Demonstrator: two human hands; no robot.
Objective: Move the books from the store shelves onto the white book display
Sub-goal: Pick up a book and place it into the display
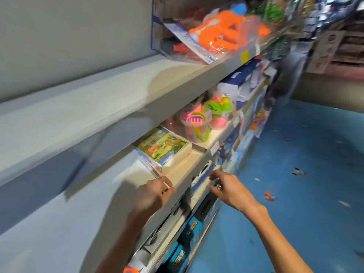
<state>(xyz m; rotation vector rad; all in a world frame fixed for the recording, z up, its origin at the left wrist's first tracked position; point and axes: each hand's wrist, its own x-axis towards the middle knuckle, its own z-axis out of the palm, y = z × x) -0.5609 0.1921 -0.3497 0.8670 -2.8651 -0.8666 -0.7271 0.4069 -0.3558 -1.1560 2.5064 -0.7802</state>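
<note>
A small stack of books (164,149) with a green and orange picture cover lies flat on the middle shelf (183,170) of the store shelving. My left hand (155,192) reaches over the front edge of that shelf, just below and in front of the stack, with loosely bent fingers that hold nothing. My right hand (229,187) hovers to the right, in front of the shelf edge, with spread, relaxed fingers, also holding nothing. The frame is blurred by motion. The white book display does not appear in this view.
Clear tubs of pink and green beach toys (199,123) stand right of the books. Orange toys in plastic packs (214,32) fill the upper shelf. Boxed goods (192,229) sit on lower shelves. The blue floor (305,174) with scattered scraps stretches right.
</note>
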